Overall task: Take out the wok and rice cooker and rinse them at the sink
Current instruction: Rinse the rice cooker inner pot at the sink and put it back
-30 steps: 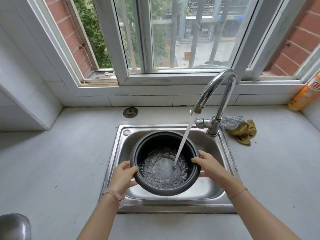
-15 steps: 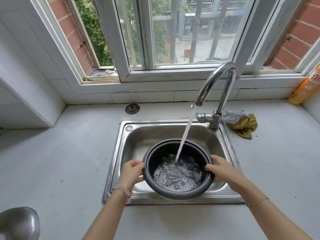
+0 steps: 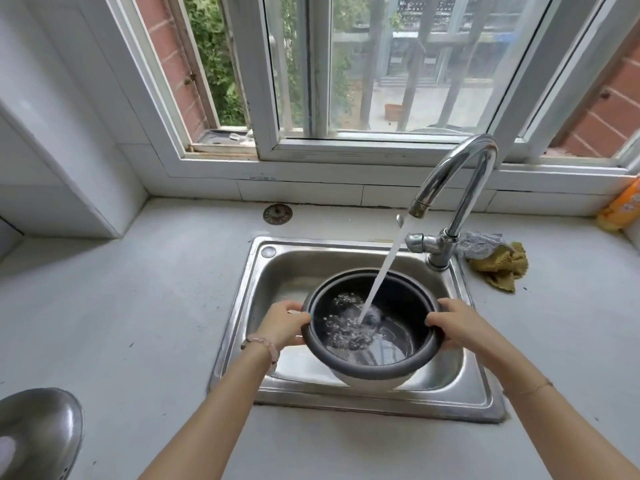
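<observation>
The dark rice cooker pot (image 3: pixel 398 367) hangs over the steel sink (image 3: pixel 277 268), tilted a little toward me, with water pooling inside. My left hand (image 3: pixel 284 322) grips its left rim and my right hand (image 3: pixel 457 322) grips its right rim. Water streams from the chrome tap (image 3: pixel 457 181) into the pot. A rounded metal object, perhaps the wok (image 3: pixel 34 434), lies at the bottom left corner, partly cut off by the frame.
A yellow cloth and a scrubber (image 3: pixel 495 261) lie right of the tap. An orange bottle (image 3: pixel 620 209) stands at the far right by the sill. A round drain strainer (image 3: pixel 277 214) rests on the counter behind the sink. White wall juts out at left.
The pot has shifted rightward and toward the sink's front and tilted toward me; the water inside now gathers on one side. Both hands kept their grip on the rim.
</observation>
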Motion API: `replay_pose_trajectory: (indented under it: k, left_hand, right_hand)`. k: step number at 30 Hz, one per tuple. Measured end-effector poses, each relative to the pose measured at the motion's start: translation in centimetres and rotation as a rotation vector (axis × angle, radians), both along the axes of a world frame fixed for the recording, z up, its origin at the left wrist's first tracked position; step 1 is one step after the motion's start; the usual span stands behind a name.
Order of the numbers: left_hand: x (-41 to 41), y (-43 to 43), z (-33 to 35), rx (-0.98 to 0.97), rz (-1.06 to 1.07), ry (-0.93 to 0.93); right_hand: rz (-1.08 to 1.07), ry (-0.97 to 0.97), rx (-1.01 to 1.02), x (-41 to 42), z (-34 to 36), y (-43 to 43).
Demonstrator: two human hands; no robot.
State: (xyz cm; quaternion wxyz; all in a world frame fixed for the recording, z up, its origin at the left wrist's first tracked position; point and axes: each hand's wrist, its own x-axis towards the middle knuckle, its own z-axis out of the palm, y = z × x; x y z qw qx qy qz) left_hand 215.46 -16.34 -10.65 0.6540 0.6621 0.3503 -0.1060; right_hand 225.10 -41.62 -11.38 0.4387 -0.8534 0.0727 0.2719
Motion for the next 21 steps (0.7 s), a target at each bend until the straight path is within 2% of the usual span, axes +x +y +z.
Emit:
replay_pose_trajectory:
  k: [4,9,21]
  left_hand:
    - [-1.8,1.3,0.1,0.005,-0.001,0.028]
    - [-2.1,4.4,0.9,0.073,0.073,0.016]
    - [0.4,2.9,1.3,0.074,-0.022,0.043]
  right_hand:
    - [0.084,0.115,-0.03,-0.5,-0.5,0.4]
    - [0.158,0.171,0.017,0.1,-0.9,3.0]
    - [0.061,0.189,0.014,2.0,-1.5,1.2]
